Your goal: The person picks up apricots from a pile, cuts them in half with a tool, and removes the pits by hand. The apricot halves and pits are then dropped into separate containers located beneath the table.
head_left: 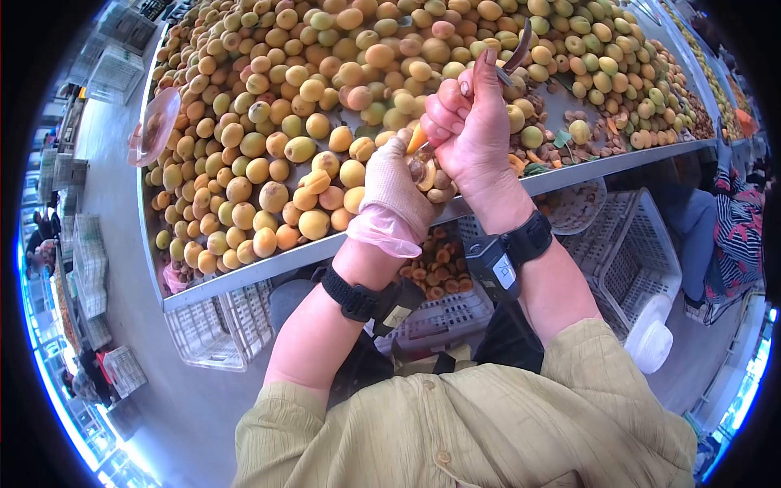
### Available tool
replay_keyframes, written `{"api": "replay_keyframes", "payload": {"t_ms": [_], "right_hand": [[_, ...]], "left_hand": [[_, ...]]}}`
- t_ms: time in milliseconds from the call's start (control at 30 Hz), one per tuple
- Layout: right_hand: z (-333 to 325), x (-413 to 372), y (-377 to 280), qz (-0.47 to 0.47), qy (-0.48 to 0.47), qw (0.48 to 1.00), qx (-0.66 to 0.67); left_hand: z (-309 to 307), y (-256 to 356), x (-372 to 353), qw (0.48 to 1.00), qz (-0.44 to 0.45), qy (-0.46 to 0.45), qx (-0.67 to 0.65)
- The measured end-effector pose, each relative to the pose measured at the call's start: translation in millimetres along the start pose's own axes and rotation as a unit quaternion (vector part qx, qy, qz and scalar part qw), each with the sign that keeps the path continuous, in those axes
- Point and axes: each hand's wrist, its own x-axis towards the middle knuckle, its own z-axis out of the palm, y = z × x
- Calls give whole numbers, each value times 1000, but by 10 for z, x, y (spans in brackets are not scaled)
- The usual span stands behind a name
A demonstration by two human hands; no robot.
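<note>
My left hand, in a knitted glove with a pink plastic glove at the wrist, is closed around a cut apricot at the table's front edge. My bare right hand is closed on a curved metal tool, its bent end sticking out past my thumb. The exact kind of tool is partly hidden by my fingers. An orange piece of apricot flesh shows between the two hands. Whole apricots lie heaped on the table around and beyond them.
The metal-edged table stands in front of me. Under it sits a crate with apricot halves. More crates stand at both sides. Apricot stones and scraps lie right of my hands. Another person is at far right.
</note>
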Motion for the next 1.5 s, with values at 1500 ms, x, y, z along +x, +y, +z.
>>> {"api": "replay_keyframes", "payload": {"t_ms": [1500], "right_hand": [[-266,36,-320,-231,6,767,-599]], "left_hand": [[-234,592,-973,677,124,-243,683]]}}
